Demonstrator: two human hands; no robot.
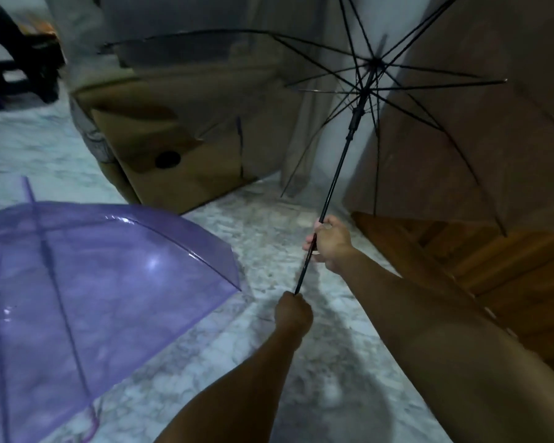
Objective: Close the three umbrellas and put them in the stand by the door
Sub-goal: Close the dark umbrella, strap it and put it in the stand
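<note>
The smoky see-through umbrella (301, 100) fills the upper part of the view, fully open, its black ribs fanning out from the hub and its canopy spread over a cardboard box (173, 155) and a pale curtain behind it. Lower left, a purple transparent umbrella (93, 266) lies open on the marble floor (269, 225), well apart from the hands. A third umbrella and the stand by the door cannot be made out here. The wooden door panel (493, 282) sits low at right. The right hand (328, 243) has its grip closed round the black shaft (336, 174), partway up, below the runner (354, 119). The left hand (293, 311) has its grip closed round the bottom end of the shaft, with the handle hidden inside the fist. This looks like the start of closing the first umbrella. The next move probably calls for the right hand to slide up to the runner, release any catch there, and draw it down the shaft while the left hand steadies the lower end.
</note>
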